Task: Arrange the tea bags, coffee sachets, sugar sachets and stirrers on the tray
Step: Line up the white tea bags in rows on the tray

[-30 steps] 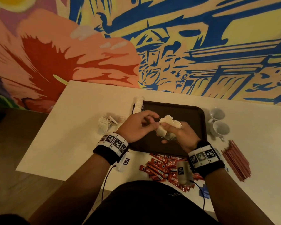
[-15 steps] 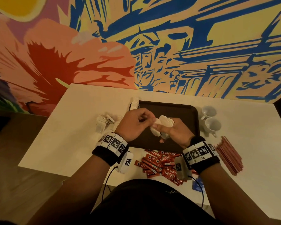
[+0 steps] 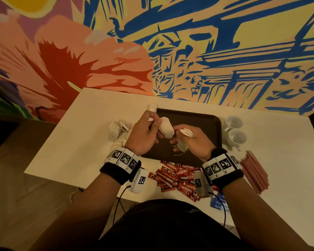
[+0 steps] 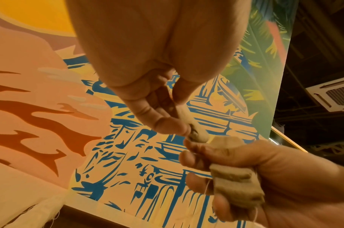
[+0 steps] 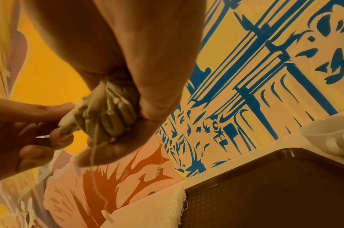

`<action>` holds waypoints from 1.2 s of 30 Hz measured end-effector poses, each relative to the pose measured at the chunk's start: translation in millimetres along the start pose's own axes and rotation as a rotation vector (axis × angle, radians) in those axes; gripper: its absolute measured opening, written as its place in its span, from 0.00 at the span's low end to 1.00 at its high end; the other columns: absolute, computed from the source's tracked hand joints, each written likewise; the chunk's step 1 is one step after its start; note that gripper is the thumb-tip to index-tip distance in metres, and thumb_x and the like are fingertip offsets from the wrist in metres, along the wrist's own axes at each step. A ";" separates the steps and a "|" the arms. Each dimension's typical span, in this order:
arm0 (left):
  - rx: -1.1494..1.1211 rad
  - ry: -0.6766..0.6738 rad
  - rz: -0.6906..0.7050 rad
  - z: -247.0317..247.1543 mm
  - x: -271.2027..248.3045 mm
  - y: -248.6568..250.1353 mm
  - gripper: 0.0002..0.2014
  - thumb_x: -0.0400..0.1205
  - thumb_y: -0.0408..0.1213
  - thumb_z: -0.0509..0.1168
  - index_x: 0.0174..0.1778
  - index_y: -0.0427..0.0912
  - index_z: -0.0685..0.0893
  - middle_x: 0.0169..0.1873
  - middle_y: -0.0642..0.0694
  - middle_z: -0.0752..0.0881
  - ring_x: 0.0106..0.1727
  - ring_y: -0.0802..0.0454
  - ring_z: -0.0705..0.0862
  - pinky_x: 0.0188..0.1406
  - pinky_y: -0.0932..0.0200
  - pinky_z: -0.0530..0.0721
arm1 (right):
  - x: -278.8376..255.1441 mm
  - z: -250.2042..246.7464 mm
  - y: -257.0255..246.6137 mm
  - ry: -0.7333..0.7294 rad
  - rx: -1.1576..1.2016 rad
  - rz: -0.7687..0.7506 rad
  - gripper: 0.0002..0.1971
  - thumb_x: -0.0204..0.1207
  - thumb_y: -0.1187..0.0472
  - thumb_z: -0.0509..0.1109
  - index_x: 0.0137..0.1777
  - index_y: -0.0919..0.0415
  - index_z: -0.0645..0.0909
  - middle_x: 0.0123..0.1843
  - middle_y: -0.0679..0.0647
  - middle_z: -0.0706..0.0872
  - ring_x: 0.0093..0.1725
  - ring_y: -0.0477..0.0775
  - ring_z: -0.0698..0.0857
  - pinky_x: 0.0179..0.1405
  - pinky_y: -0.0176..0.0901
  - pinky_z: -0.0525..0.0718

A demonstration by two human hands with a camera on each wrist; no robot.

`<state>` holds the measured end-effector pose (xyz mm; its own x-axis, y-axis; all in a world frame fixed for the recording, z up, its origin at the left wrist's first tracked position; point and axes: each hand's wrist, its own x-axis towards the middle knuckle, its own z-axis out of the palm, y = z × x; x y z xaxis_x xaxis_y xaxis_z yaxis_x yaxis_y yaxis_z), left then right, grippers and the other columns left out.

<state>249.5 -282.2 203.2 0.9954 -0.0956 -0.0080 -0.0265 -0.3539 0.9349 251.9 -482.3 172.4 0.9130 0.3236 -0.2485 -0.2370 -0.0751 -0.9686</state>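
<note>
Left hand [image 3: 143,134] pinches one tea bag [image 3: 166,129] above the tray [image 3: 203,124]; right hand [image 3: 192,142] has fingers curled round a bunch of tea bags [image 5: 108,114], strings dangling in the right wrist view. Below both hands, red sachets [image 3: 178,175] on the desk [image 3: 71,145] read NESCAFE.

The hands separate — earlier both close on one bundle of tea bags. Now the left hand [image 3: 143,134] holds one tea bag [image 3: 166,128] apart, just beside the right hand [image 3: 192,142], which grips the remaining tea bags [image 3: 186,132] — strings dangling below its fingers.
</note>
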 end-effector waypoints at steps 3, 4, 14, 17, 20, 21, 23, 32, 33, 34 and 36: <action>-0.019 0.029 0.002 -2.2 2.3 -4.3 0.03 0.91 0.41 0.58 0.51 0.52 0.73 0.36 0.40 0.89 0.37 0.34 0.89 0.34 0.46 0.86 | -0.5 -0.1 -0.1 -0.005 -0.085 -0.051 0.11 0.89 0.66 0.63 0.64 0.57 0.85 0.56 0.56 0.90 0.48 0.55 0.90 0.47 0.55 0.93; -0.030 0.038 -0.003 -2.5 3.0 -5.3 0.04 0.91 0.41 0.57 0.51 0.53 0.72 0.37 0.40 0.89 0.37 0.35 0.89 0.34 0.46 0.86 | -0.7 0.8 -1.0 -0.001 -0.090 -0.065 0.11 0.89 0.65 0.64 0.63 0.57 0.86 0.54 0.55 0.91 0.44 0.55 0.89 0.45 0.53 0.93; -0.151 -0.061 -0.073 -5.5 4.6 1.2 0.02 0.90 0.35 0.59 0.52 0.43 0.75 0.38 0.38 0.88 0.35 0.42 0.90 0.38 0.47 0.89 | 1.6 7.7 -11.6 0.020 -0.168 -0.099 0.09 0.81 0.53 0.76 0.56 0.55 0.86 0.36 0.51 0.87 0.31 0.51 0.83 0.31 0.41 0.86; -0.166 -0.081 -0.086 -9.7 4.5 3.1 0.05 0.89 0.34 0.63 0.56 0.37 0.76 0.35 0.40 0.89 0.36 0.42 0.90 0.42 0.44 0.90 | 5.4 7.9 -12.1 0.026 -0.212 -0.090 0.11 0.78 0.52 0.78 0.55 0.57 0.86 0.38 0.52 0.87 0.33 0.48 0.84 0.33 0.40 0.85; -0.159 -0.158 -0.077 -16.4 6.3 5.0 0.12 0.85 0.33 0.68 0.61 0.34 0.78 0.37 0.41 0.90 0.36 0.46 0.89 0.39 0.52 0.90 | 8.7 9.0 -12.0 0.008 -0.256 -0.072 0.12 0.77 0.51 0.79 0.52 0.57 0.86 0.38 0.52 0.86 0.34 0.49 0.85 0.34 0.41 0.85; -0.131 -0.187 -0.067 -19.0 7.2 5.1 0.13 0.84 0.33 0.70 0.63 0.35 0.79 0.39 0.42 0.90 0.36 0.48 0.89 0.37 0.55 0.90 | 9.6 9.5 -11.9 -0.003 -0.269 -0.067 0.12 0.77 0.51 0.80 0.52 0.57 0.86 0.38 0.54 0.87 0.34 0.50 0.85 0.35 0.41 0.85; -0.053 -0.225 -0.040 -24.1 10.2 4.2 0.12 0.83 0.33 0.71 0.62 0.38 0.83 0.44 0.46 0.90 0.34 0.55 0.87 0.35 0.59 0.87 | 12.0 10.7 -11.8 -0.025 -0.279 -0.059 0.12 0.76 0.53 0.81 0.53 0.58 0.86 0.41 0.56 0.88 0.34 0.50 0.85 0.35 0.41 0.85; 0.116 -0.264 0.030 -45.7 32.9 -10.8 0.03 0.83 0.39 0.72 0.50 0.47 0.91 0.45 0.45 0.91 0.47 0.40 0.88 0.43 0.44 0.90 | 25.2 21.2 -12.4 -0.037 -0.263 -0.037 0.11 0.78 0.54 0.79 0.57 0.54 0.88 0.45 0.51 0.90 0.36 0.44 0.85 0.36 0.40 0.85; 0.111 -0.260 0.041 -48.0 36.6 -11.8 0.03 0.84 0.37 0.71 0.50 0.46 0.91 0.45 0.46 0.91 0.45 0.45 0.88 0.43 0.49 0.90 | 27.7 21.3 -12.0 -0.024 -0.263 -0.021 0.10 0.78 0.54 0.78 0.57 0.53 0.87 0.46 0.51 0.89 0.36 0.43 0.85 0.36 0.40 0.85; 0.104 -0.253 0.046 -51.0 41.0 -13.6 0.03 0.84 0.36 0.70 0.50 0.45 0.90 0.44 0.48 0.90 0.43 0.50 0.88 0.42 0.53 0.89 | 30.1 20.8 -11.4 -0.006 -0.262 0.006 0.10 0.79 0.55 0.78 0.58 0.53 0.86 0.48 0.51 0.88 0.37 0.43 0.85 0.37 0.40 0.86; 0.095 -0.241 0.036 -58.5 51.3 -19.8 0.03 0.85 0.37 0.70 0.49 0.47 0.89 0.44 0.51 0.90 0.42 0.54 0.88 0.42 0.55 0.89 | 34.6 18.8 -9.5 0.012 -0.264 0.094 0.10 0.82 0.59 0.75 0.61 0.51 0.82 0.51 0.53 0.84 0.41 0.46 0.85 0.40 0.43 0.89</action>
<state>306.6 -225.8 205.1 0.9432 -0.3246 -0.0703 -0.0812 -0.4308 0.8988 279.5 -452.7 173.1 0.8954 0.2925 -0.3357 -0.2274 -0.3478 -0.9096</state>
